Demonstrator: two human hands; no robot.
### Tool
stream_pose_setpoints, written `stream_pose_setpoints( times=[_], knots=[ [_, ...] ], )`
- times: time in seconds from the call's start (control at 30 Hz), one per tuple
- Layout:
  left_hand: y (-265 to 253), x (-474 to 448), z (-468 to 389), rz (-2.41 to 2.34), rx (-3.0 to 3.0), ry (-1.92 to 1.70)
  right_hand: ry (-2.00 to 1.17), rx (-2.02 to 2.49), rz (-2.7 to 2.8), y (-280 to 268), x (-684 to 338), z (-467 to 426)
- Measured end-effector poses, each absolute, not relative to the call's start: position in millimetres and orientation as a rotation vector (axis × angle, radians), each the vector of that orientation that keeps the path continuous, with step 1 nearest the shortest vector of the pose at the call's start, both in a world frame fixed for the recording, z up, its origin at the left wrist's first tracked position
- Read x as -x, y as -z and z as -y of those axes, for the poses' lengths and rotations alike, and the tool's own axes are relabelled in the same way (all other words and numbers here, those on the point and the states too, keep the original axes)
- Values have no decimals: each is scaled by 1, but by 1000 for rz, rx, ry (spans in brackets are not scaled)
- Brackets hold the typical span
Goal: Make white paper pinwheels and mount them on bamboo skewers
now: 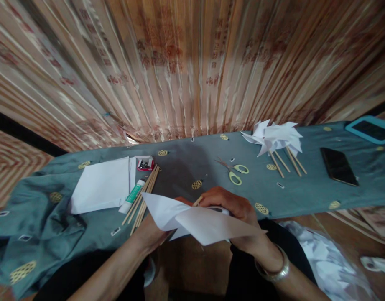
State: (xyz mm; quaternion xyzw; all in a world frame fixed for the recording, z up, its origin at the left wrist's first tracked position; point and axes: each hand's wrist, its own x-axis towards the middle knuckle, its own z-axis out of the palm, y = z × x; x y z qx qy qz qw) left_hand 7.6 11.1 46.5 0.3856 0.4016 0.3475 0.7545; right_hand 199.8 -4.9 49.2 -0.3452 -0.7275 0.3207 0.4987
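A white paper pinwheel point(205, 223) is held low in front of me, over the near edge of the cloth-covered table. My left hand point(159, 228) grips it from behind; the blades hide most of those fingers. My right hand point(225, 202) curls closed at its far side, with the tip of a wooden stick point(197, 201) showing by the fingers. Just beyond my hands lie scissors point(234, 173) with pale green handles. To the left are loose wooden sticks point(144, 198), a green-and-white glue stick point(132, 196), a small red box point(145, 163) of metal pieces and white paper sheets point(101, 184).
Several pinwheels on sticks point(274, 138) lie at the back right. A dark phone point(339, 166) and a blue-framed tablet point(372, 128) are farther right. A bag of white paper scraps point(330, 259) stands below the table. Curtains point(192, 75) hang behind the grey-green tablecloth point(179, 175).
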Motion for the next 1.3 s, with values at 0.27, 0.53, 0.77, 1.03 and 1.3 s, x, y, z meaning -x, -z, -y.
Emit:
stream_pose_setpoints(
  times=[0.27, 0.53, 0.77, 1.03, 1.3],
  knots=[
    [-38, -5, -13, -867, -941, -762, -815, 853, 1761, -51, -203, 5],
    [-36, 2, -14, -1032, -1204, -768, -908, 854, 1665, -47, -199, 7],
    [-41, 5, -14, -1159, -1327, -754, -1048, 859, 1606, -45, -197, 8],
    [-46, 7, -9, -1007, -1253, -855, -1019, 841, 1651, -42, -198, 12],
    [-51, 11, -14, -971, -1236, -767, -795, 774, 1807, -52, -200, 10]
  ],
)
